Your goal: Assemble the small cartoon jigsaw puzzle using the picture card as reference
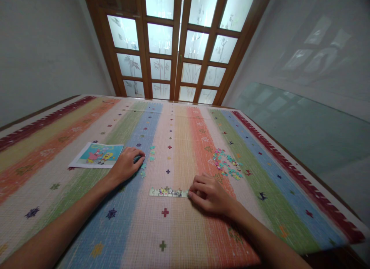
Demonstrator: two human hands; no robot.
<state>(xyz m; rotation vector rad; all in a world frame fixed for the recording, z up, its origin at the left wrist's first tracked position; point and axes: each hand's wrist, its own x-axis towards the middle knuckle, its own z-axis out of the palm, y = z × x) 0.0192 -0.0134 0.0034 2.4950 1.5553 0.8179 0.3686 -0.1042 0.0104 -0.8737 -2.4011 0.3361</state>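
while the left hand (129, 161) and right hand (210, 192) are resting curled, grips unclear, the puzzle strip (167, 192) is seemingly being built, next needing loose pieces (235, 174).

Wood-framed doors (175, 45) with frosted panes (160, 38) stand between pale walls (43, 49), beyond a striped cloth (181, 134).

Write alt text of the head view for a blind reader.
A person's right hand is at the right end of a joined jigsaw strip on a striped tablecloth; the left hand rests between a printed SpongeBob picture and a few loose pieces. A larger cluster of pieces lies at right, with glass-paned wooden doors beyond.
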